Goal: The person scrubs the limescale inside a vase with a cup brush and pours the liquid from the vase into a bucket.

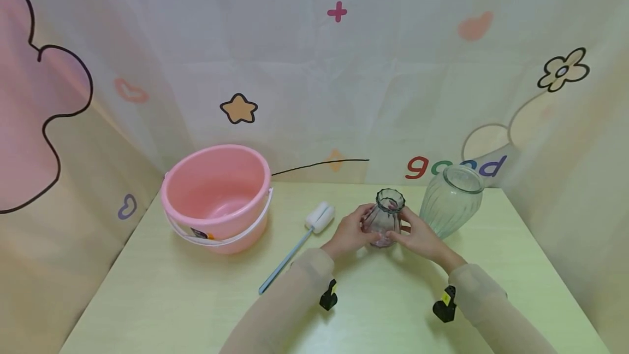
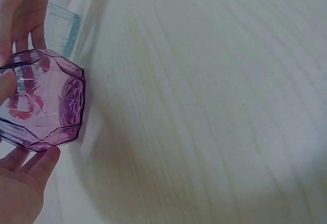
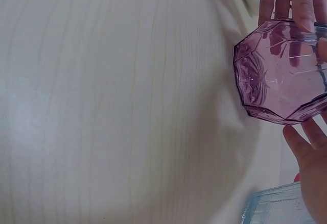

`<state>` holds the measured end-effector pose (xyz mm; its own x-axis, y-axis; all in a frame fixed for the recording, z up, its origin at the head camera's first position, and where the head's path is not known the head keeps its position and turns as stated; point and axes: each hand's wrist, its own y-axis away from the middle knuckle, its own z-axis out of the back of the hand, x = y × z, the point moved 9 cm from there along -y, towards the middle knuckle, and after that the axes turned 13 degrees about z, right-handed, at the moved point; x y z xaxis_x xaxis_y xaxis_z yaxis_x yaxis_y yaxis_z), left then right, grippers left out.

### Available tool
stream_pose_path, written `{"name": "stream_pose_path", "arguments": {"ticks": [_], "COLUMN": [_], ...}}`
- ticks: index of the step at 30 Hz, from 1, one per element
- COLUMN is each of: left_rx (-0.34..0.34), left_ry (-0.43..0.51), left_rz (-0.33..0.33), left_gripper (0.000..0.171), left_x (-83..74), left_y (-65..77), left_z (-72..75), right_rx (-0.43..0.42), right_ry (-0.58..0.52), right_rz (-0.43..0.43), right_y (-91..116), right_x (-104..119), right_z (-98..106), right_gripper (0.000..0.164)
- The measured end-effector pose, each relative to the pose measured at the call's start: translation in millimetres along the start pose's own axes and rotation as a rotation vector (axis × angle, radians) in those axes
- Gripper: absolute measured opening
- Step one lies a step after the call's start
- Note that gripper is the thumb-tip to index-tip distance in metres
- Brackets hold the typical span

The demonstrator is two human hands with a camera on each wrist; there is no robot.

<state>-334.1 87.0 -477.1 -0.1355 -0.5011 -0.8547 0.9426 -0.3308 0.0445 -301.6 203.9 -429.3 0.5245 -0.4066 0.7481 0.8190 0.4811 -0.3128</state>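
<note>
Both hands hold a small faceted glass vase [image 1: 383, 222], purple-tinted with a darker ruffled rim, upright over the table. My left hand [image 1: 351, 232] grips its left side, thumb toward the front near the base. On the opposite side my right hand [image 1: 420, 238] grips it the same way, fingers round the back. In the left wrist view the purple vase [image 2: 48, 101] shows its many-sided base, with fingers visible through the glass. A larger clear glass vase [image 1: 451, 201] stands just beyond the right hand.
A pink bucket [image 1: 216, 228] with a white handle stands at the back left of the pale wooden table [image 1: 196, 310]. Between it and the hands lies a bottle brush [image 1: 287, 258] with a white sponge head and blue handle. A printed curtain [image 1: 295, 70] hangs behind.
</note>
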Motion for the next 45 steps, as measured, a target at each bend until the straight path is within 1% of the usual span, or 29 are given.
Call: {"name": "stream_pose_path", "arguments": {"ticks": [8,13,14,15,17,20,21,22,24,28,32,36,39,41,45], "left_rx": [0.003,0.001,0.002,0.004,0.016,0.026,0.029,0.032,0.025,0.004,-0.028,-0.077,-0.109,-0.122,-0.137], "left_ry": [-0.007,-0.008,-0.012,-0.016,-0.033,-0.055,-0.059,-0.064,-0.076,-0.096,-0.118,-0.142,-0.139,-0.130,-0.103], "left_rz": [-0.002,0.010,0.007,0.005,0.007,0.012,0.016,0.020,0.015,-0.030,-0.093,-0.182,-0.232,-0.249,-0.290], "left_gripper": [0.069,0.069,0.069,0.070,0.071,0.075,0.077,0.078,0.081,0.083,0.083,0.082,0.080,0.079,0.078], "left_x": [2.1,3.2,3.1,2.7,1.6,-0.3,-1.6,-3.3,-8.0,-25.1,-45.7,-68.2,-83.8,-92.8,-112.3], "left_y": [-1.6,-0.6,-0.6,-0.5,-0.2,1.3,2.3,3.3,5.2,8.2,10.9,14.7,18.5,20.7,25.6], "left_z": [-8.6,-9.3,-9.5,-9.5,-10.1,-7.7,-5.9,-3.9,1.2,11.9,21.5,30.3,35.9,38.5,41.1], "right_rx": [-0.013,-0.019,-0.024,-0.033,-0.050,-0.082,-0.092,-0.099,-0.112,-0.145,-0.201,-0.259,-0.304,-0.343,-0.441], "right_ry": [-0.001,-0.007,-0.009,-0.007,-0.001,0.015,0.027,0.034,0.051,0.096,0.126,0.136,0.156,0.172,0.209], "right_rz": [0.008,0.023,0.024,0.026,0.026,0.048,0.062,0.075,0.097,0.114,0.139,0.192,0.224,0.242,0.287], "right_y": [9,10,10,11,13,16,16,16,17,21,26,30,33,36,39], "right_x": [-2,-4,-4,-9,-9,-1,4,14,23,37,52,68,79,86,99], "right_z": [2,0,0,-1,0,5,8,10,16,31,48,64,75,84,103], "right_gripper": [0.056,0.060,0.061,0.062,0.064,0.067,0.067,0.068,0.069,0.068,0.065,0.058,0.050,0.047,0.045]}}
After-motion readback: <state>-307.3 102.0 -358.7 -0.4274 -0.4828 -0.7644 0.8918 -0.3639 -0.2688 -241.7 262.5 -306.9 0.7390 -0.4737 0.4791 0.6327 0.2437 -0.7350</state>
